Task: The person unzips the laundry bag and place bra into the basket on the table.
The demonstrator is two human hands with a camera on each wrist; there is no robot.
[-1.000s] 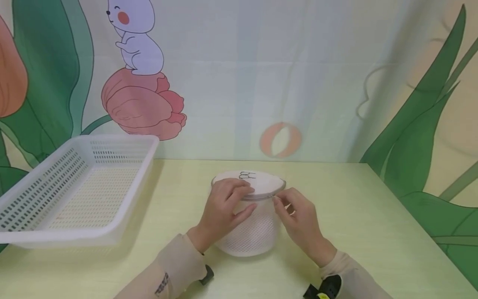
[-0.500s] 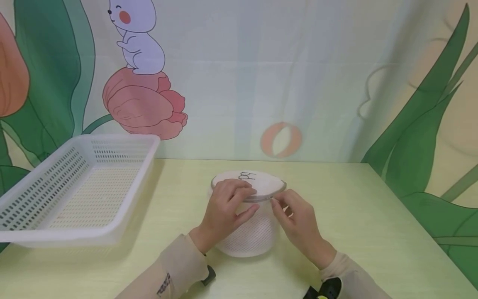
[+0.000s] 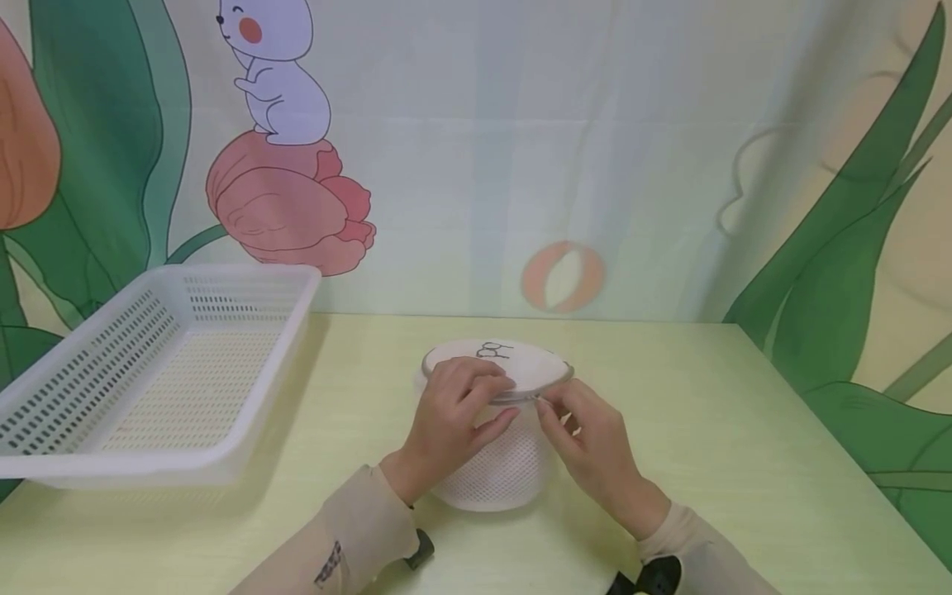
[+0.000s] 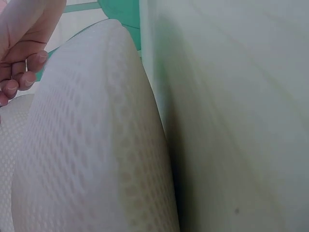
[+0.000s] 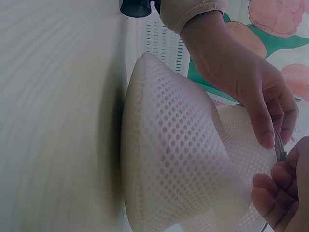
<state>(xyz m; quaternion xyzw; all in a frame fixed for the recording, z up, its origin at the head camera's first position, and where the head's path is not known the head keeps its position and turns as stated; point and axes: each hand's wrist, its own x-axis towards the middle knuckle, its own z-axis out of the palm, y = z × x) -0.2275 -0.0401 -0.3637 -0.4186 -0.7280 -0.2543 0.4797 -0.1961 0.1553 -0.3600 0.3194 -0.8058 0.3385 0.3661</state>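
Observation:
A round white mesh laundry bag (image 3: 494, 463) stands upright on the table, its flat lid edged by a grey zipper (image 3: 521, 397) and marked with dark line drawing. From the left, my left hand (image 3: 457, 409) holds the rim, fingers over the lid and thumb below the zipper. At the rim's front right, my right hand (image 3: 591, 438) pinches the zipper pull; the metal slider (image 5: 284, 155) shows by its fingertips in the right wrist view. Mesh side wall (image 4: 87, 130) fills much of the left wrist view, with the right hand's curled fingers at upper left.
A white plastic basket (image 3: 253, 413) with slotted walls stands on the left of the pale yellow table (image 3: 744, 463). Behind the table hangs a printed curtain (image 3: 416, 165) with a cartoon animal and flowers. Dark wrist devices sit at both cuffs.
My right hand has slid slightly left and nearer along the bag's front rim with the zipper pull. The left hand keeps its place on the rim, shifting only a little right.

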